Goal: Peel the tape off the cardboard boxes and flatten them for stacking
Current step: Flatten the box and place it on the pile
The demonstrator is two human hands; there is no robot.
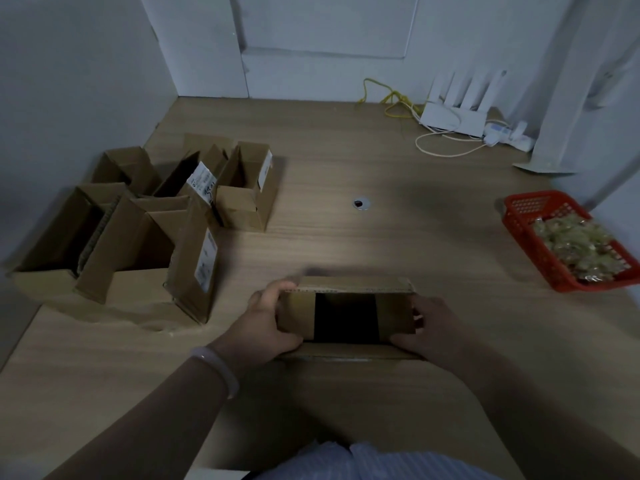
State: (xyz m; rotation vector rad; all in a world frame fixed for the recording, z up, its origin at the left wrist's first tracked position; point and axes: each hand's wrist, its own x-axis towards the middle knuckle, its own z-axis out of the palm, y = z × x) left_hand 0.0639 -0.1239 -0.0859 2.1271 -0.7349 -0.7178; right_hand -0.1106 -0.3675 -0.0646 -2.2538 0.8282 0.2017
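Grasping the open box [346, 315] by its ends with left hand [266, 323] and right hand [426, 327], on the table [346, 237].

Pale wood-grain tabletop [346, 161], pierced at centre by a round metal cable hole [362, 203]. At nine to ten o'clock, a huddle of open brown cardboard boxes [138, 237], touching. At six, near the edge, a small open brown cardboard box [346, 317]. At three, a red plastic mesh basket [530, 209]. At one, a white antenna router [453, 117], yellow cable [394, 98] and white power strip [509, 133].
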